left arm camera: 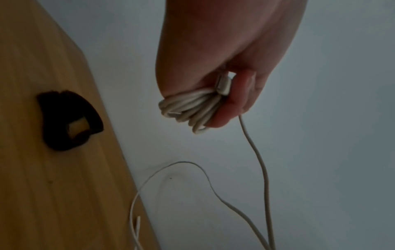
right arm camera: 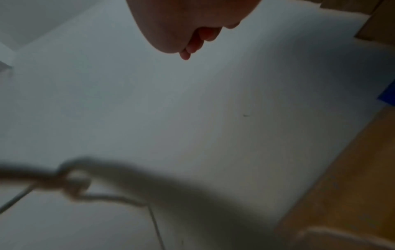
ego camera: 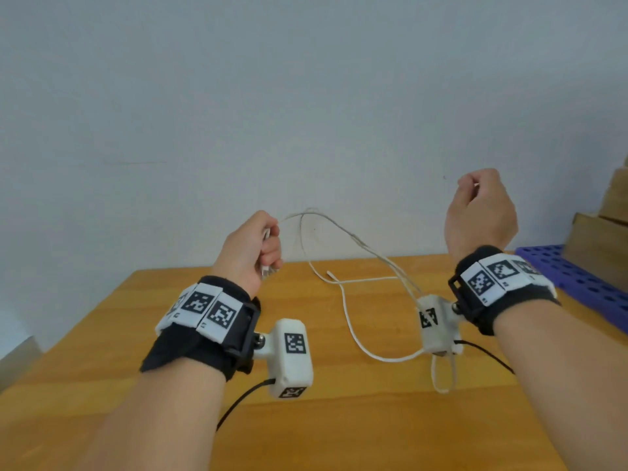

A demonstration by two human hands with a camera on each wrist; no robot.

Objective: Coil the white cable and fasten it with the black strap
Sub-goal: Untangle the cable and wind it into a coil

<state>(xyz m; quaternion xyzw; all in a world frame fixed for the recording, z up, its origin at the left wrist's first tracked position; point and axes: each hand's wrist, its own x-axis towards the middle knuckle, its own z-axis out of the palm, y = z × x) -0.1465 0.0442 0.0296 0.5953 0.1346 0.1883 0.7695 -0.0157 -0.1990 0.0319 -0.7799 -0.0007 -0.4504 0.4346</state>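
My left hand (ego camera: 253, 246) is raised over the wooden table (ego camera: 306, 430) and grips a small bundle of white cable loops (left arm camera: 190, 108) in its fist, a plug pressed under the fingers. From it the white cable (ego camera: 343, 229) arcs right and sags past my right wrist, and more of it lies on the table (ego camera: 350, 321) with a free end (ego camera: 331, 274). My right hand (ego camera: 479, 212) is held higher, fingers curled, a white sliver of cable at its fingertips. The black strap (left arm camera: 68, 121) lies curled on the table; the head view does not show it.
A blue perforated tray (ego camera: 574, 277) sits at the table's right edge with stacked cardboard boxes (ego camera: 605, 229) behind it. A pale wall stands right behind the table. Thin black wires hang from both wrist cameras.
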